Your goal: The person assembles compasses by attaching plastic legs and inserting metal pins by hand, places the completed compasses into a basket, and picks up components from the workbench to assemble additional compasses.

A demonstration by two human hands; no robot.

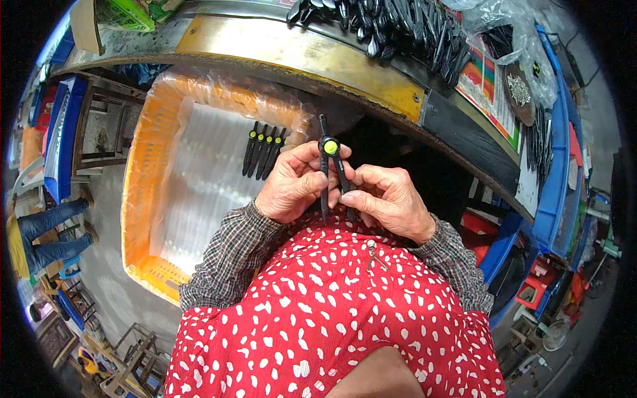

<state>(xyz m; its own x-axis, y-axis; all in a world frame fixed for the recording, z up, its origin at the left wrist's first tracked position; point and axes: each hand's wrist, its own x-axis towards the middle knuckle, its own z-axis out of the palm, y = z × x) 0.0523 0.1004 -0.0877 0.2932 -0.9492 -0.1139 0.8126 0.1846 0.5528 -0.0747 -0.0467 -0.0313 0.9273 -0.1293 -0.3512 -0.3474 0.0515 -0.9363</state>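
A black drawing compass (330, 147) with a yellow-green round disc at its hinge is held upright in front of my lap, its two legs slightly spread. My left hand (290, 184) grips its left leg between thumb and fingers. The fingers of my right hand (393, 201) are pinched on the other leg, lower down. Just left of my hands, several similar compasses (260, 152) lie side by side in a row inside an orange basket (136, 205) lined with clear plastic. White translucent sheeting covers the basket's bottom.
Beyond my hands runs a workbench with a worn yellow metal edge (298, 58). A heap of black plastic parts (405, 30) lies on it, with small metal pieces (517, 89) in a dish and more black parts (541, 142) at right. A blue tray (556, 186) borders the right side.
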